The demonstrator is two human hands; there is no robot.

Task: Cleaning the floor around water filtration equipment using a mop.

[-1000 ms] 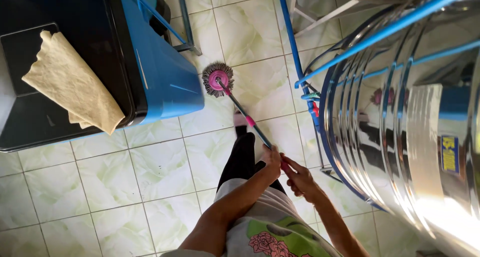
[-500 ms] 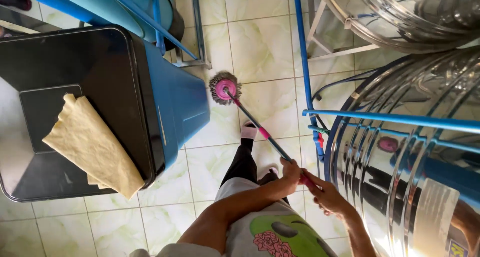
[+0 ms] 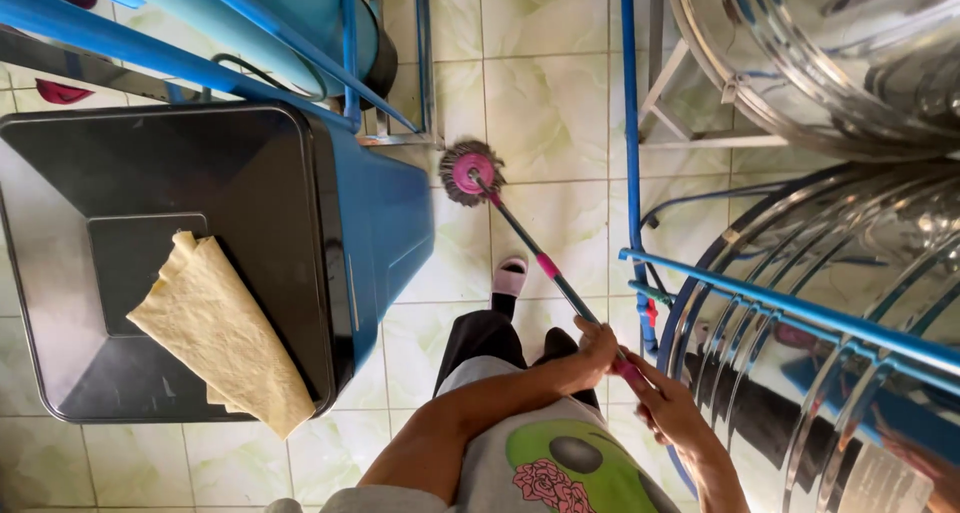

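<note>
A mop with a pink round head and a blue-and-pink pole rests on the pale tiled floor. My left hand grips the pole higher up the shaft, and my right hand grips its pink end just behind. The mop head sits beside the corner of a big blue bin. My foot in a pink slipper stands just under the pole.
The blue bin has a black lid with a yellow cloth lying on it. Blue pipes and a large shiny steel tank close in on the right. Another steel tank stands at the upper right.
The view has swung down and left, so the bin lid fills more of the picture. The mop head stays on the tile by the bin's corner and both hands keep their grip.
</note>
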